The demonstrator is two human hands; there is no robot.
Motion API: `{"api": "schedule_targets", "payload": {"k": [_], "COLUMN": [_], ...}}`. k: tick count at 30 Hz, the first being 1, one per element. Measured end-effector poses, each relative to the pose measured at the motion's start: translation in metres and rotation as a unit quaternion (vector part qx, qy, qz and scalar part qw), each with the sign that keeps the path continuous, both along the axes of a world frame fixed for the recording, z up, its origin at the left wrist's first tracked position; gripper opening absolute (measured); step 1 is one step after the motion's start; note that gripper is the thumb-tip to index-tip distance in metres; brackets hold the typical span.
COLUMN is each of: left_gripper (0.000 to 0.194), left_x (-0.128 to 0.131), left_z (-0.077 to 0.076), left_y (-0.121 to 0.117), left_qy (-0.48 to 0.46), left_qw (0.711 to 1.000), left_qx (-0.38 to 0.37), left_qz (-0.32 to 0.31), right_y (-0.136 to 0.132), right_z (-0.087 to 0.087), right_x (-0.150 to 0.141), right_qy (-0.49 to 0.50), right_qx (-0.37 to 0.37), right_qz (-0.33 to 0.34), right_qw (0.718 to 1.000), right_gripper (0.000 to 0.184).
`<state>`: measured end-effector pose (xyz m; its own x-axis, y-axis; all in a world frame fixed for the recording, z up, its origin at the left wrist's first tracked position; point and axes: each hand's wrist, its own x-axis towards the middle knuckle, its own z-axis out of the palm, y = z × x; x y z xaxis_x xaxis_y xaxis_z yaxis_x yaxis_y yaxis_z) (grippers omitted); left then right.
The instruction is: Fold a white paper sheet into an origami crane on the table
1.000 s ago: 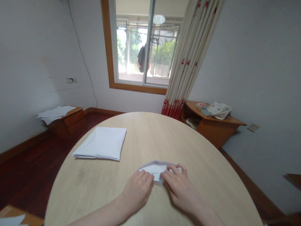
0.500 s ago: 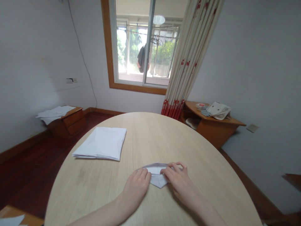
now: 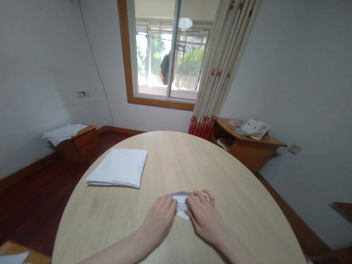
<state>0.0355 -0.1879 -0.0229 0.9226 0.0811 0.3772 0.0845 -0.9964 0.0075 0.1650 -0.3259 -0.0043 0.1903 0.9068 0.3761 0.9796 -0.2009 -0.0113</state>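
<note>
A small folded sheet of white paper lies on the round wooden table near its front. My left hand closes over the paper's left part, fingers curled and pressed together. On the right part rests my right hand, its fingers bent onto the paper and the little finger lifted. Between the two hands a strip of the paper and its pointed near flap stay visible. Both ends of the sheet are covered by my fingers. A stack of white paper lies at the table's left.
Behind on the left stands a low drawer cabinet with papers on top. A wooden corner desk at the right carries a cloth bag. A curtain hangs beside the window.
My right hand has slid slightly left along the folded paper, covering more of the pointed flap. My left hand has stayed nearly in place.
</note>
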Motion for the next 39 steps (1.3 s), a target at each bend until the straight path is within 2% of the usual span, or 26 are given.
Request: {"api": "schedule_targets", "payload": {"k": [6,14,18,21,27,32,39], "left_gripper": [0.017,0.012,0.021,0.027,0.015,0.011,0.012], "left_x": [-0.003,-0.003,-0.003,-0.005,-0.007,-0.006,-0.005], "left_z": [0.005,0.009,0.008,0.010,0.018,0.016,0.009], "left_y": [-0.001,-0.001,0.000,-0.001,-0.003,0.000,0.006], "left_qy": [-0.018,0.050,0.086,0.104,0.125,0.110,0.056], "left_qw": [0.999,0.995,0.993,0.992,0.991,0.994,0.998], "left_qx": [-0.006,-0.034,-0.029,-0.034,-0.033,-0.020,-0.005], "left_qz": [-0.027,-0.080,-0.076,-0.069,-0.027,0.014,-0.012], "right_y": [0.001,0.002,0.001,0.000,-0.007,-0.014,-0.014], "right_z": [0.004,0.003,0.001,0.002,0.014,0.018,0.024], "right_x": [-0.003,-0.002,0.002,0.005,0.013,0.023,0.021], "right_qy": [-0.003,-0.006,-0.003,0.003,0.013,0.018,-0.008], "right_qx": [-0.018,-0.022,-0.032,-0.006,0.058,0.119,0.125], "right_qz": [-0.001,0.004,0.011,0.038,0.071,0.076,0.107], "right_qw": [1.000,1.000,0.999,0.999,0.996,0.990,0.986], "right_gripper": [0.012,0.014,0.021,0.024,0.033,0.036,0.035]}}
